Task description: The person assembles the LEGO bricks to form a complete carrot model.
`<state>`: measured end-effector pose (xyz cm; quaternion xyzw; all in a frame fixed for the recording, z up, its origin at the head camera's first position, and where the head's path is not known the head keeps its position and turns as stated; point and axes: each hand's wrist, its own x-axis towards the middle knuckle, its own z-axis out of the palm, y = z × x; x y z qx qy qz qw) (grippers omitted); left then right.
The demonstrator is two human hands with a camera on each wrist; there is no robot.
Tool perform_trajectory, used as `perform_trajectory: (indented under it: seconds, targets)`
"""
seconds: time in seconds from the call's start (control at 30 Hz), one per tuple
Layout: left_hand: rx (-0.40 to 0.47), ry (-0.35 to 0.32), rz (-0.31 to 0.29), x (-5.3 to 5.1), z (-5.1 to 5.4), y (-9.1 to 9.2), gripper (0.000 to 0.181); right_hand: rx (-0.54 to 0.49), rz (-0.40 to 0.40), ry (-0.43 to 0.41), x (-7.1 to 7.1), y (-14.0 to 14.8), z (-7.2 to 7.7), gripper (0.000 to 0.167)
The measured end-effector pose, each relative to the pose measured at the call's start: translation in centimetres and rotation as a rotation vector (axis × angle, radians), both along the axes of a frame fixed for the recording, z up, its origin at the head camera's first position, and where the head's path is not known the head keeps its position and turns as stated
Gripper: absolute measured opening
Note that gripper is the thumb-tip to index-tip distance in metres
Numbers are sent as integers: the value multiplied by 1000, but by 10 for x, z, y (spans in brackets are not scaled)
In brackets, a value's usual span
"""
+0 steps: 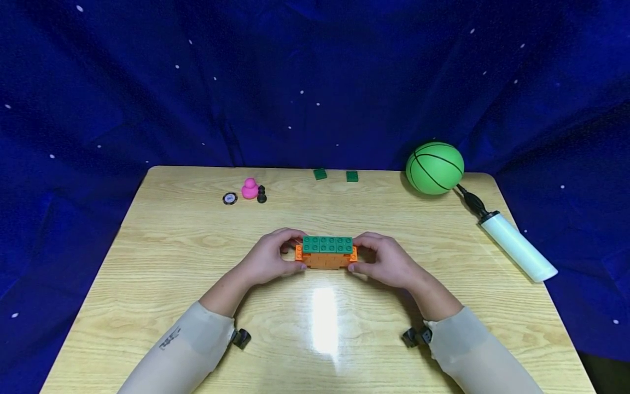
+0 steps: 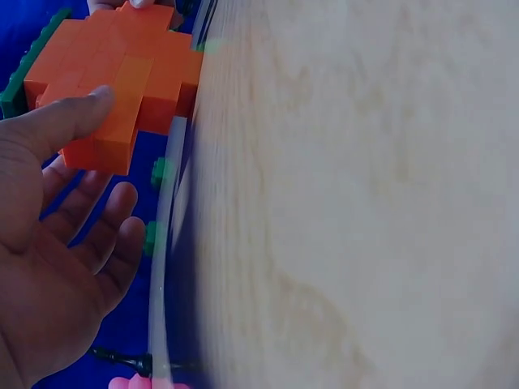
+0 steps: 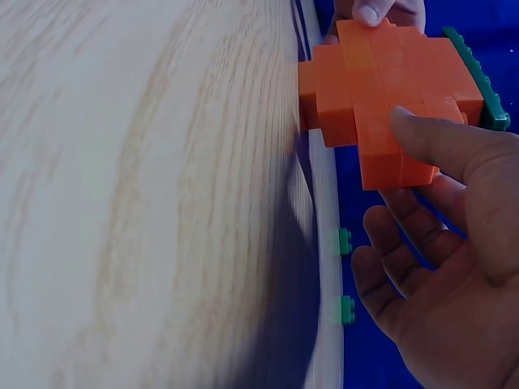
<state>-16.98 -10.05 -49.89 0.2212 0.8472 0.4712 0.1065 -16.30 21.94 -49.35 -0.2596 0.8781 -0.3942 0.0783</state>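
Note:
Near the middle of the table stands a block build of orange bricks (image 1: 326, 261), stepped at its sides, topped by a row of green studded bricks (image 1: 327, 244). My left hand (image 1: 273, 254) grips its left end, the thumb lying on the near face. At the opposite end my right hand (image 1: 386, 259) grips it the same way. In the left wrist view the orange build (image 2: 113, 69) shows its stepped face, with the left thumb pressed on it. The right wrist view shows the right thumb on the orange face (image 3: 405, 81), the other fingers beneath or behind.
Two small green bricks (image 1: 320, 174) lie at the table's far edge. Back left are a pink rubber duck (image 1: 250, 189), a black chess pawn (image 1: 262, 195) and a poker chip (image 1: 229, 198). A green ball (image 1: 435, 168) and a hand pump (image 1: 517, 246) occupy the right side.

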Motion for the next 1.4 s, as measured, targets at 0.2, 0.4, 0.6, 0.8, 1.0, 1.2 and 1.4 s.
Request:
perform_trajectory:
  seconds: [0.2,0.4,0.6,0.8,1.0,1.2,1.4]
  targets:
    - [-15,0,2,1,-3,-1,51,12,16,-12,-3,1,0,46]
    - [-22,-1,12,2,-7,0,46,32,30,-35,-9,6,2,50]
    - [-27,-14,14,1,-6,1,45,7,43,-68,-19,12,2,50]
    - [-31,-25,17,1,-5,1,45,1,31,-93,-33,14,3,47]
    - [-24,-23,18,2,-6,2,46,29,-44,-72,-56,10,4,42]
    - [-15,-19,22,2,-6,2,46,58,-96,-51,-80,3,3,41]
    - [-13,-22,22,3,-7,2,45,50,-153,-30,-103,-3,0,41]
